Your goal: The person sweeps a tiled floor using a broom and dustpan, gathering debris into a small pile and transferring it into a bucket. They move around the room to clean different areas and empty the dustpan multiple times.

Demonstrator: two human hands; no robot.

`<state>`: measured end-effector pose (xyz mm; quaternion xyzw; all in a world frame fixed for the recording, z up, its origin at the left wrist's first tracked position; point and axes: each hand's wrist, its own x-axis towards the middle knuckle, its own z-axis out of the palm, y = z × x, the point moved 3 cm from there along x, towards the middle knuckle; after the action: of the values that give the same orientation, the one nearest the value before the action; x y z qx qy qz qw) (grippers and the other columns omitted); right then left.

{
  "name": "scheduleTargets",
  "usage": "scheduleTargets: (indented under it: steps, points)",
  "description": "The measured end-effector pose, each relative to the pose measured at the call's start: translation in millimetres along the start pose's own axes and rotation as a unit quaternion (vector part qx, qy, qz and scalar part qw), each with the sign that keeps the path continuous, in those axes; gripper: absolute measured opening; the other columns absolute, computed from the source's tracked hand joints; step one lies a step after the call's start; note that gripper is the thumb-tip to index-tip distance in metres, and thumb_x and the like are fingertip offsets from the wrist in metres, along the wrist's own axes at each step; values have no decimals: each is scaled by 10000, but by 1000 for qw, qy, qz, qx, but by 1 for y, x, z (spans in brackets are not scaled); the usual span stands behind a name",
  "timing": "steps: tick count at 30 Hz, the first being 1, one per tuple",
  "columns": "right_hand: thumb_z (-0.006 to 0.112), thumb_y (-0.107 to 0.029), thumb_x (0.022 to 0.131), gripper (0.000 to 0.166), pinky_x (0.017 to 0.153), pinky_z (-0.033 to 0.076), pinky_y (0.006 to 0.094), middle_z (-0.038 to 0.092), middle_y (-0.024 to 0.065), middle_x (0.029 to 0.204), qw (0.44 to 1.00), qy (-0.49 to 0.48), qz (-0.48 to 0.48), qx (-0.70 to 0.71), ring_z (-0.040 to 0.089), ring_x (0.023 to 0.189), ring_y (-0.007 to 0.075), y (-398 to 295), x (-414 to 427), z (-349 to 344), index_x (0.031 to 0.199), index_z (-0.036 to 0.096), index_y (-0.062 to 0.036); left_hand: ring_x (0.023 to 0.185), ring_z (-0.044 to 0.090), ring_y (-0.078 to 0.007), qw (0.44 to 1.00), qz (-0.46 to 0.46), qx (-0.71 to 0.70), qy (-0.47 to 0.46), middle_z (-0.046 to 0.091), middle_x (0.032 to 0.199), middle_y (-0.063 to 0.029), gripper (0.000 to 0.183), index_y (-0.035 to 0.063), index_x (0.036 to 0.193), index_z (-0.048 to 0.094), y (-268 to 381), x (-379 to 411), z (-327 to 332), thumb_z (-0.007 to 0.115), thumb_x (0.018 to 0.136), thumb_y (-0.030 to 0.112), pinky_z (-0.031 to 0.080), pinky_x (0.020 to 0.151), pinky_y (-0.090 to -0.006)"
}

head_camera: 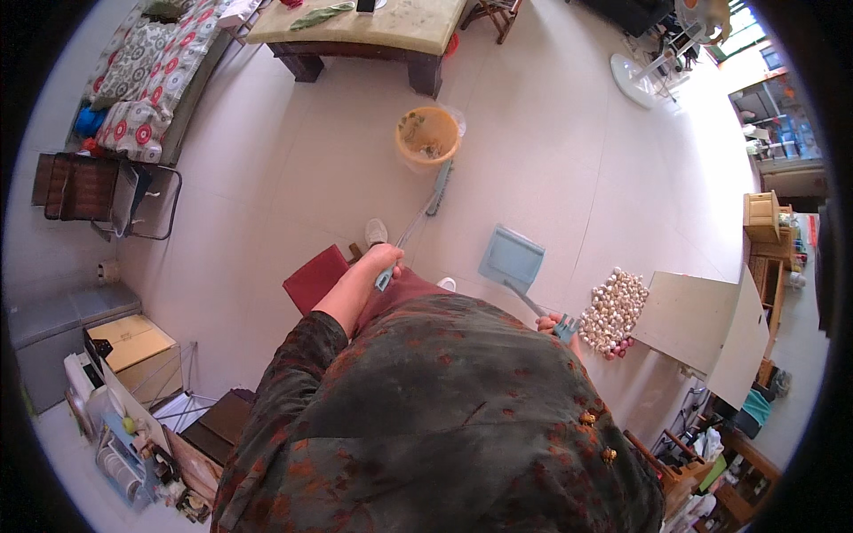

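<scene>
My left hand (385,258) is closed around the handle of a long-handled broom (438,190), whose grey-green bristle head rests on the floor just below an orange waste bin (427,135) with a clear liner and some litter inside. On the right, my right hand (556,324) grips the handle of a light-blue dustpan (512,257), which lies on the floor. Close to the right hand, a spread of garlic bulbs (613,310) with a few reddish onions or shallots at its lower edge lies on the floor.
A stone-topped table (353,26) stands ahead. A dark red stool (316,278) is beside my left leg. Beyond the garlic is a pale cabinet or board (680,320). At the left are a folding chair (83,186) and a covered sofa (140,86); a white fan base (630,83) stands far right.
</scene>
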<state>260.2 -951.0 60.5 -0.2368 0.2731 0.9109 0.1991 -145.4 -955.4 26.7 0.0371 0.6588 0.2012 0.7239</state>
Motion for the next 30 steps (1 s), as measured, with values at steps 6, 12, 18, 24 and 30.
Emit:
scheduleTargets:
  steps: [6, 12, 18, 24, 30]
  points:
    - [399, -244, 812, 228, 423, 337, 196, 396, -29, 551, 869, 341, -200, -296, 385, 477, 88, 5, 30, 4, 648, 368, -89, 392, 398, -59, 998, -13, -54, -21, 447, 588, -3, 55, 113, 766, 383, 32, 8, -32, 427, 771, 147, 310, 316, -229]
    - [447, -194, 815, 232, 521, 401, 219, 501, 32, 748, 880, 243, -151, -378, 485, 622, 114, -11, 71, 10, 937, 395, -4, 389, 393, -51, 993, -16, -113, 16, 453, 586, 1, 67, 122, 773, 375, 82, -4, -83, 434, 774, 153, 303, 309, -202]
    - [478, -158, 797, 215, 531, 421, 203, 503, 28, 704, 979, 144, -95, -110, 488, 581, 99, 19, 121, 91, 901, 449, 28, 358, 411, -53, 994, -9, -93, 62, 433, 513, 16, 95, 96, 659, 390, 146, 0, -168, 420, 744, 128, 312, 286, -204]
    - [453, -202, 801, 179, 410, 410, 181, 514, 8, 632, 906, 334, -104, -238, 488, 504, 67, 17, 173, 126, 788, 472, -24, 355, 430, -83, 988, 8, 35, 147, 455, 482, -4, 88, 87, 630, 419, 196, 24, -245, 434, 712, 113, 348, 307, -267]
    - [448, -194, 788, 164, 363, 434, 178, 515, 13, 553, 843, 405, -100, -339, 476, 403, 72, -7, 224, 134, 680, 465, -72, 431, 501, -220, 899, 72, 399, 167, 495, 530, -95, 67, 6, 680, 445, 199, 65, -263, 468, 701, 65, 399, 393, -352]
